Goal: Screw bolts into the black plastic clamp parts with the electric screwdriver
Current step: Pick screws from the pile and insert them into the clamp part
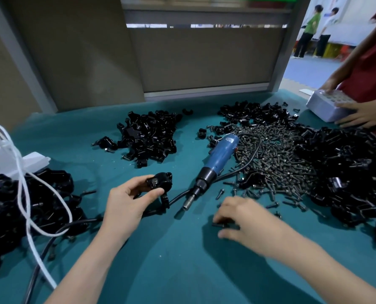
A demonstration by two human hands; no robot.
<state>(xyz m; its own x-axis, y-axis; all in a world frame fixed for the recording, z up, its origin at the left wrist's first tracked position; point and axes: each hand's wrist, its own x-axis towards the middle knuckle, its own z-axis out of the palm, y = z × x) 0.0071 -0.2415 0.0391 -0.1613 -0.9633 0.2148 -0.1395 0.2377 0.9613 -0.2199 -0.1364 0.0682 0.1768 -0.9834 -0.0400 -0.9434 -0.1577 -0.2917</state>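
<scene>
Black plastic sits between the fingertips (pixel 155 192) of the left hand (pixel 127 202), which pinch one clamp part (pixel 161 183) with a bolt head (pixel 154 183) showing in its top, held just left of the electric screwdriver (pixel 217 161). The right hand (pixel 243 218) is on the near side of the tool's tip, its bent fingers pressed down over a loose bolt (pixel 220 225) on the teal cloth (pixel 171 270). Motion blur hides whether the bolt is gripped or only touched.

The blue-bodied screwdriver lies unheld on the cloth, with its tip toward the worker. A label near its far end is too blurred to read. A heap of bolts (pixel 277 159) spreads right of the tool, touching its far end. Piles of clamp parts lie beyond and left of it (pixel 149 139), beyond it (pixel 255 115), far right of it (pixel 347 172) and far left of it (pixel 18 205). A white cable (pixel 22 183) crosses the far-left pile. Well right of the tool, a second person in red holds a grey metal block (pixel 327 106).
</scene>
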